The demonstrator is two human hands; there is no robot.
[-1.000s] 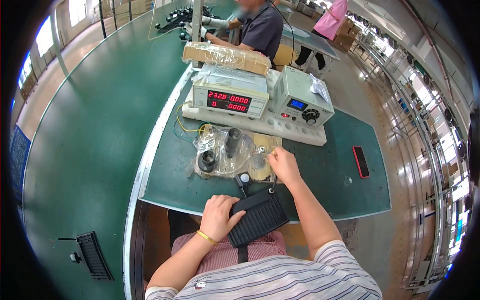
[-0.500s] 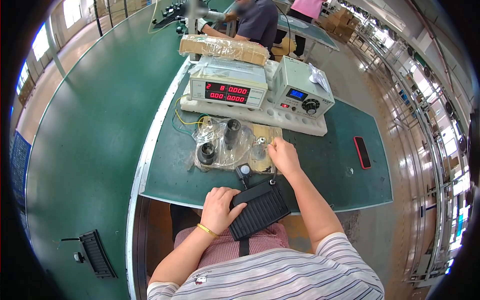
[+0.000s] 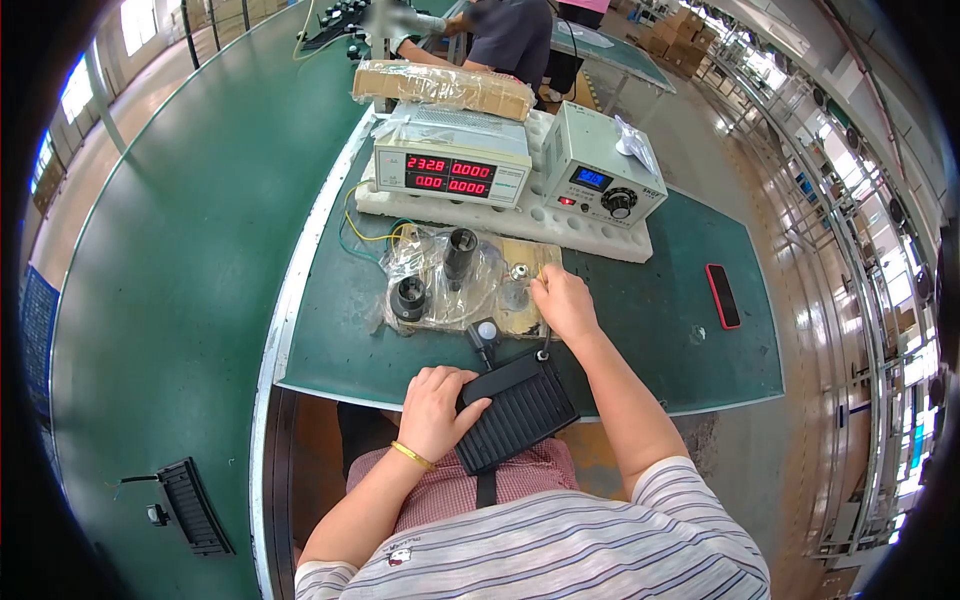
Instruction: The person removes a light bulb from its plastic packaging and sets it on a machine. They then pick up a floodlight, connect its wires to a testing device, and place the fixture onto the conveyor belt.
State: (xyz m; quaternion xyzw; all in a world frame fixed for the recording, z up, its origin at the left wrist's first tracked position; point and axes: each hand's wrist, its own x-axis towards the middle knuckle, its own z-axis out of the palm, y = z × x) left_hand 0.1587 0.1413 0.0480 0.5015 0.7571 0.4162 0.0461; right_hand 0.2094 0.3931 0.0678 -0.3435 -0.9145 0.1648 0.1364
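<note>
A black ribbed floodlight (image 3: pixel 515 415) rests tilted against the lap and the bench's front edge. My left hand (image 3: pixel 435 408) grips its left side, with the thumb over the ribs. A motion sensor with a pale dome (image 3: pixel 487 330) sticks out from its upper edge. From the top right corner a short cable (image 3: pixel 546 338) runs up to my right hand (image 3: pixel 565 305). That hand is closed in a pinch at the right edge of a wooden test board (image 3: pixel 520 318); the wire ends are hidden. Beside the fingers is a small metal knob (image 3: pixel 519 271).
Two black cylindrical sockets (image 3: pixel 460 258) (image 3: pixel 409 298) stand on the film-covered board. Behind are a red-digit power meter (image 3: pixel 450 175) and a grey power supply (image 3: pixel 605 175) on white foam. A phone (image 3: pixel 722 297) lies right; another floodlight (image 3: pixel 195 507) lies left. A co-worker (image 3: pixel 505 40) sits beyond.
The meter's upper left readout now shows 232.8, where some digits were unlit before. The view has shifted slightly; both hands keep their holds.
</note>
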